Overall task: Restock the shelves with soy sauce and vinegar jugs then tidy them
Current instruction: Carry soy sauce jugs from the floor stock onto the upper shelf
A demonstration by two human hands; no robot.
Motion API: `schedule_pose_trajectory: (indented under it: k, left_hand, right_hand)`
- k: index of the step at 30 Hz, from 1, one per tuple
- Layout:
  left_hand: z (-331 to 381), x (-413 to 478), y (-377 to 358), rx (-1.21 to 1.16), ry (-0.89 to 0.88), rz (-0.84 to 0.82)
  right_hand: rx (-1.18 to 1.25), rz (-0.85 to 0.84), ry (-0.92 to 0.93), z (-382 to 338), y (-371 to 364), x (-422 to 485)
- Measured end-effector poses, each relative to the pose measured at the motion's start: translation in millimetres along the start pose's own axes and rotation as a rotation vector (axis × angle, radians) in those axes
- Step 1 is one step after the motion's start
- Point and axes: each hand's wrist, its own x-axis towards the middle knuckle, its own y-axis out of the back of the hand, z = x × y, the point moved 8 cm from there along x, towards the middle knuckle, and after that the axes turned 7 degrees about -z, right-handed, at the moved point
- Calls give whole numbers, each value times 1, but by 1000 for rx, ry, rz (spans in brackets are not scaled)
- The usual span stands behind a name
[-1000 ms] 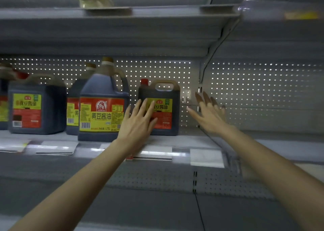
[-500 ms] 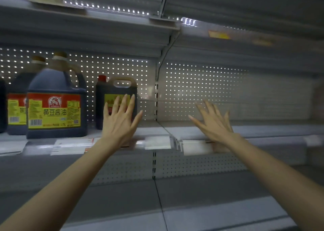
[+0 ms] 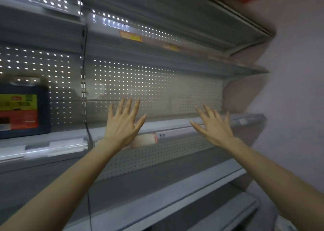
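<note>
— What is this person wearing?

— Only bare limbs show. The left hand (image 3: 122, 125), the one nearer the soy sauce jug (image 3: 24, 108), is uncovered from fingertips to heel.

— And the one farther from the jug?

— The right hand (image 3: 215, 130) is just as bare. Both have long, slim fingers, and faint tendon lines run down the back of the hand nearer the jug.

— Sleeves?

— The left forearm (image 3: 70, 187) and the right forearm (image 3: 280, 178) are bare for as much of them as can be seen, slender at the wrist and broader farther back.

— Nails?

— Too blurred to tell.
</note>
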Motion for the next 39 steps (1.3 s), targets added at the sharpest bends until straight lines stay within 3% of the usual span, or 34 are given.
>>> schedule_pose_trajectory:
  k: [11,24,30,39]
  left_hand:
    - [184,10,-36,-99,-217,-33]
    - [359,14,-99,-297,-484,-114]
    - [417,20,-142,-358,-679,-138]
    - [482,-1,-247,-408,-868,-270]
  right_hand:
    - [-127,-99,-246,171,-9,-91]
    - [-293,-218,-554,301,-23,-199]
    - [-266,-238,-823,342,-43,-233]
    - [-279,-397,-1035,349,-118,-290]
